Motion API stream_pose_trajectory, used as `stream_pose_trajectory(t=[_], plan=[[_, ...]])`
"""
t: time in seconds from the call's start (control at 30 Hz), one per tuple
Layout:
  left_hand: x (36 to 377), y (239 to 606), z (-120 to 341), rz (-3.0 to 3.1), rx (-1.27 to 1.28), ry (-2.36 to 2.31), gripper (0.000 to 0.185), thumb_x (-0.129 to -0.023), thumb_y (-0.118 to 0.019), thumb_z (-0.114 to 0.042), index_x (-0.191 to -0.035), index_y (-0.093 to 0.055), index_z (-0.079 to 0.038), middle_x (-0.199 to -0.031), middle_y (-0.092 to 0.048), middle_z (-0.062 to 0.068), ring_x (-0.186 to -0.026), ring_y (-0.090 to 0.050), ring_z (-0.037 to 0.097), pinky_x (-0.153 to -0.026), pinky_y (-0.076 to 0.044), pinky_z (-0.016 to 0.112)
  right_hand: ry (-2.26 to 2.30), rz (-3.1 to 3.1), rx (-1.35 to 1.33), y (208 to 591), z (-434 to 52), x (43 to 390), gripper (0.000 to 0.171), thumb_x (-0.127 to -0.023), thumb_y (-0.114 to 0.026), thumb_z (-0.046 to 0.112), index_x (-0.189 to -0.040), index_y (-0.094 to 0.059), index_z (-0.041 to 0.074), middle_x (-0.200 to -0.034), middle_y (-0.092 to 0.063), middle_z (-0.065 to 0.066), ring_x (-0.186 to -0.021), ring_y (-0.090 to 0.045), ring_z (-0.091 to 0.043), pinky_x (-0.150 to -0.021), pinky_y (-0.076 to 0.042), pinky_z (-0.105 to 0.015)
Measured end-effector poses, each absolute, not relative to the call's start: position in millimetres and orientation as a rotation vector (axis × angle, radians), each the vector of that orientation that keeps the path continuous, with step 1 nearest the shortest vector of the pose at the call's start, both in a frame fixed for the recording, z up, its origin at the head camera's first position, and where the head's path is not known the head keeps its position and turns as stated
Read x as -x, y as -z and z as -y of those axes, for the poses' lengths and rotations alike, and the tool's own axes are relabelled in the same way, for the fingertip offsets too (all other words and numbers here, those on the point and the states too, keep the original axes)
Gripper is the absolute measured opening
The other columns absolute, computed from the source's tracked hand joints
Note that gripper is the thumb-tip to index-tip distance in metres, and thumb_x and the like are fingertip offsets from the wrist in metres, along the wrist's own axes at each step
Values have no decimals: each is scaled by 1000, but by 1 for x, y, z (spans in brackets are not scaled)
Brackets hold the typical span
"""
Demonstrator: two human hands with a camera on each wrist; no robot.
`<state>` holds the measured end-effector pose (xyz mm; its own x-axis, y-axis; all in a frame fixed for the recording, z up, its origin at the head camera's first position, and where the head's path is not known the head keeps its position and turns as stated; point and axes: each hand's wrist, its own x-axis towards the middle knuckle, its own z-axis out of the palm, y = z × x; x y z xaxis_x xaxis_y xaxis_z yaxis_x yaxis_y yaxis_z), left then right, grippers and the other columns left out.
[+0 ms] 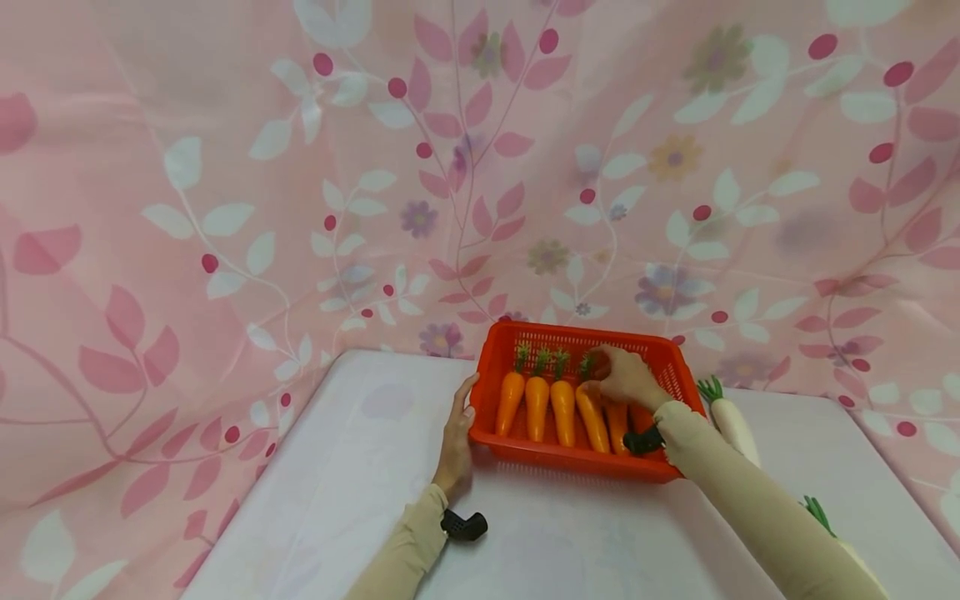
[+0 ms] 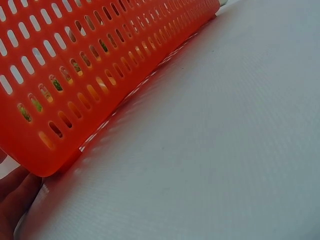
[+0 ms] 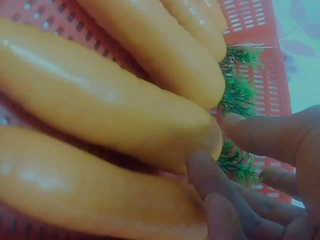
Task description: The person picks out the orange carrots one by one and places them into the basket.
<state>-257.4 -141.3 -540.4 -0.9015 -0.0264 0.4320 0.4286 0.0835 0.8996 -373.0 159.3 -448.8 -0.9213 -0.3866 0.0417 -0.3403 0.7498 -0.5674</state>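
Observation:
A red plastic basket (image 1: 600,462) stands on the table, with several orange carrots (image 1: 536,408) with green tops lying side by side in it. In the head view, my left hand (image 1: 454,442) rests against the basket's left outer side, its fingers fairly straight. The left wrist view shows fingers (image 2: 20,200) touching the basket's lower corner. Inside the basket, my right hand (image 1: 628,379) pinches a carrot (image 3: 120,105) near its leafy end, thumb on one side and fingers on the other. That hand partly hides the carrots at the basket's right.
Right of the basket lies a white radish (image 1: 735,429) with a green top. Another radish (image 1: 855,558) is nearer, partly hidden by the right sleeve. A pale cloth covers the table (image 1: 360,467), and a pink floral curtain (image 1: 480,167) hangs close behind the basket.

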Motion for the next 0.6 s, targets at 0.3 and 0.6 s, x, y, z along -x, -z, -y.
stream_pose_trajectory(t=[0.3, 0.6], plan=[[259, 540, 142, 2035, 407, 1843, 53, -104, -26, -34, -156, -28, -26, -161, -28, -6, -147, -28, 23, -117, -21, 60, 997, -2817, 634, 429, -175, 365, 55, -89, -74, 24, -135, -55, 0, -116, -68, -22, -86, -72, -27, -70, -61, -38], [258, 542, 140, 2039, 395, 1864, 53, -104, -25, -35, -156, -27, -28, -161, -28, -9, -147, -30, 22, -117, -23, 60, 870, -3030, 750, 396, -219, 355, 45, -91, -71, 27, -127, -62, 1, -108, -71, -21, -80, -72, -31, -72, -59, -47]])
